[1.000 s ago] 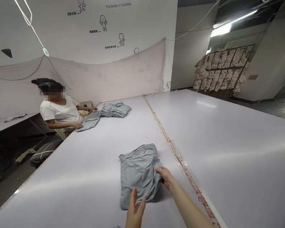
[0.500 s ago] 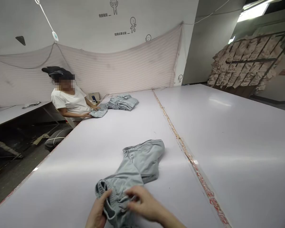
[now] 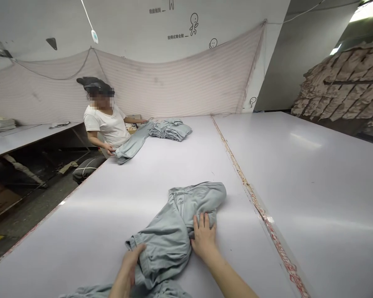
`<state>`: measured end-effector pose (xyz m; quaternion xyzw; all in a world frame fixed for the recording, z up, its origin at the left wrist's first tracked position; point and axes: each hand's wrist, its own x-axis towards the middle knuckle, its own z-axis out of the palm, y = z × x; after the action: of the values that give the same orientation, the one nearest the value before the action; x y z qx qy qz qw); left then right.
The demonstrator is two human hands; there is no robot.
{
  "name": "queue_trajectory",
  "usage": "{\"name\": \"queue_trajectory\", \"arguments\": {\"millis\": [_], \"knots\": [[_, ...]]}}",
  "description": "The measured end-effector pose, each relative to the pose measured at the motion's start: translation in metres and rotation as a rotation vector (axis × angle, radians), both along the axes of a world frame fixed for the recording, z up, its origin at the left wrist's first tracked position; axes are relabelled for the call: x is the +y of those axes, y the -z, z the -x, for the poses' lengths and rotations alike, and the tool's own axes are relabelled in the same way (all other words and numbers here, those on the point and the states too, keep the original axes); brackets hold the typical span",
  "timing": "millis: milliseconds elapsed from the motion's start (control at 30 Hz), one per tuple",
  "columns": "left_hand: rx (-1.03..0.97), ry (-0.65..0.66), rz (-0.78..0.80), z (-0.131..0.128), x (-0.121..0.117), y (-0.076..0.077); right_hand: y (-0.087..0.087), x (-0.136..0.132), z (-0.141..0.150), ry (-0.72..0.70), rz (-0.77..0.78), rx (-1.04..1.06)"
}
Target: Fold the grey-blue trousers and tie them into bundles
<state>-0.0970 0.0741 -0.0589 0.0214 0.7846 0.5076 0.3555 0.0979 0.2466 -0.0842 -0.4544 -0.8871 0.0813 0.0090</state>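
Observation:
A pale grey-blue garment (image 3: 177, 223), like jogging trousers, lies partly unfolded on the white table (image 3: 118, 207) in front of me. My right hand (image 3: 203, 238) lies flat on its middle, fingers stretched out and pressing the cloth. My left hand (image 3: 129, 267) rests on the nearer bunched end by the elastic waistband, fingers curled onto the fabric. More of the same cloth trails off the bottom edge.
A seated person in a white shirt (image 3: 107, 126) at the table's far left edge handles another grey garment (image 3: 130, 145). Beside them sits a stack of folded grey garments (image 3: 170, 129). A worn seam strip (image 3: 251, 198) splits the table. A rack of beige cloth (image 3: 345, 91) stands far right.
The folded garment has been pulled open and spread toward me. My right hand moved from the waistband to lie flat on the middle. The view has turned left. The other person stretched out their garment.

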Motion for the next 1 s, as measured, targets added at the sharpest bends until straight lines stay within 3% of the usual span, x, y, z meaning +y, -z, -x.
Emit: {"name": "queue_trajectory", "arguments": {"millis": [67, 200, 267, 333, 400, 533, 667, 767, 900, 1000], "knots": [[-0.167, -0.034, -0.202, 0.004, -0.008, -0.025, 0.002, 0.004, -0.001, 0.003, -0.018, -0.073], [-0.403, -0.303, -0.761, 0.011, -0.026, -0.094, -0.01, 0.029, -0.031, 0.056, -0.038, -0.152], [-0.434, -0.307, -0.863, 0.007, -0.031, -0.12, -0.02, 0.037, -0.049, 0.04, -0.037, -0.18], [-0.47, -0.254, -0.863, -0.003, -0.032, -0.134, -0.03, 0.038, -0.064, -0.014, -0.018, -0.191], [-0.514, -0.214, -0.815, -0.017, -0.028, -0.138, -0.039, 0.034, -0.074, -0.075, 0.062, -0.172], [-0.549, -0.159, -0.706, -0.039, -0.021, -0.13, -0.05, 0.026, -0.077, -0.13, 0.322, -0.064], [-0.552, -0.166, -0.657, -0.045, -0.021, -0.121, -0.044, 0.016, -0.055, -0.133, 0.207, 0.095], [-0.559, -0.163, -0.66, -0.045, -0.024, -0.119, -0.03, 0.007, -0.034, -0.144, 0.087, 0.059], [-0.586, -0.142, -0.659, -0.046, -0.024, -0.12, -0.022, 0.01, -0.018, -0.052, 0.166, 0.279], [-0.585, -0.138, -0.666, -0.044, -0.022, -0.124, -0.039, 0.034, -0.025, 0.073, 0.253, 0.499]]}}
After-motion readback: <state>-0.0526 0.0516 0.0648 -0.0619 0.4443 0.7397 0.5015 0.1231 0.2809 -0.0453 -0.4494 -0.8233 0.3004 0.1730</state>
